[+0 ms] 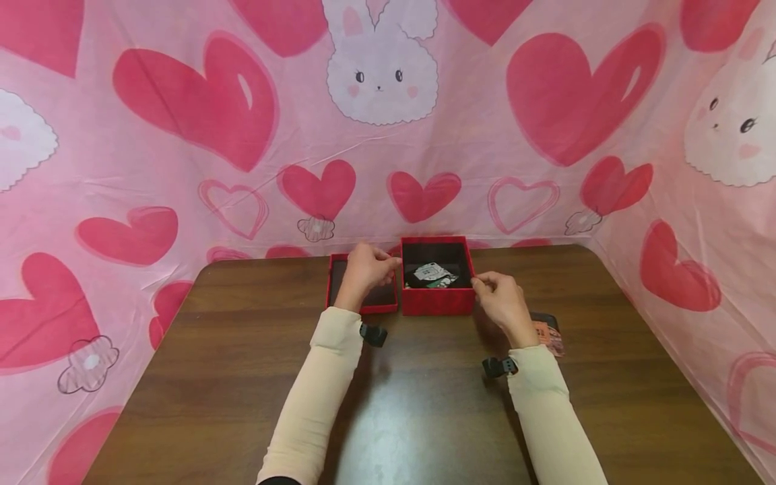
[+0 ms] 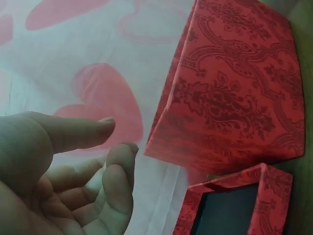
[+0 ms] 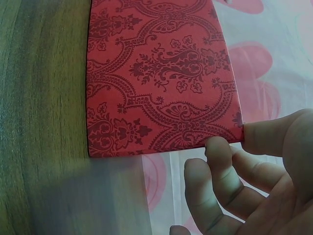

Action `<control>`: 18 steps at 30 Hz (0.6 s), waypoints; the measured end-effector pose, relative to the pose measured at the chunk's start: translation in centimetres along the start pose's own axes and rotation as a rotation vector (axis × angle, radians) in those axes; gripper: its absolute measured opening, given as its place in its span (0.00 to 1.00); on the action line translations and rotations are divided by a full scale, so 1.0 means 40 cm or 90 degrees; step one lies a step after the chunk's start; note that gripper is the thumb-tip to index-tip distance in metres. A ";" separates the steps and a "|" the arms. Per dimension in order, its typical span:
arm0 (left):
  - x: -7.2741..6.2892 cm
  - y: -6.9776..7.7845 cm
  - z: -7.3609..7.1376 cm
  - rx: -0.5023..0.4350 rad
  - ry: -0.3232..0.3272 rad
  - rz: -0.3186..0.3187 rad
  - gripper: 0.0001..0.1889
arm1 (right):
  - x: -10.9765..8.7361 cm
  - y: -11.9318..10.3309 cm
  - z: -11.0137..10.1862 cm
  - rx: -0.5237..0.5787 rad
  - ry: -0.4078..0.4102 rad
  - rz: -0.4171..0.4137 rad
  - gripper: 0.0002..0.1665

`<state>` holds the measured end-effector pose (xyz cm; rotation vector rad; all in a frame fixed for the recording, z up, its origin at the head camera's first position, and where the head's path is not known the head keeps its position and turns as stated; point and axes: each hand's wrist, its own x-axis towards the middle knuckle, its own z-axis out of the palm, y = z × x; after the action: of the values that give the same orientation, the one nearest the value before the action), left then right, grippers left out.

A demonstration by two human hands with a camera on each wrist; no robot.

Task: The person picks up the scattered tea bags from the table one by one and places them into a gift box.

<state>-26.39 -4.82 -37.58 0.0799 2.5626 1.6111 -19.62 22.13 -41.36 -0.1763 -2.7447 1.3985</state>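
Note:
A red patterned box (image 1: 438,302) stands with its top uncovered at the back of the table, showing a dark inside. White and green printed pieces (image 1: 432,273) lie in it; their kind is unclear. My right hand (image 1: 504,303) pinches the box at its right front corner, thumb at the rim, as the right wrist view shows. Just left of the box, my left hand (image 1: 366,271) hovers over the red lid (image 1: 379,309), which lies with its dark inside up. In the left wrist view its thumb and loosely bent fingers stand apart, holding nothing.
Beside my right wrist lies a dark flat item with an orange printed card (image 1: 548,336), partly hidden by the forearm. The brown wooden table (image 1: 242,377) ends at a pink heart-patterned cloth (image 1: 376,155) at the back and sides.

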 end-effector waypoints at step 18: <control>-0.007 -0.013 0.026 0.066 -0.102 -0.039 0.10 | -0.001 -0.004 0.000 0.007 0.002 0.001 0.20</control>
<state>-25.99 -4.13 -38.48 0.1330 2.4997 1.3897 -19.62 22.02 -41.24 -0.1806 -2.7338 1.4125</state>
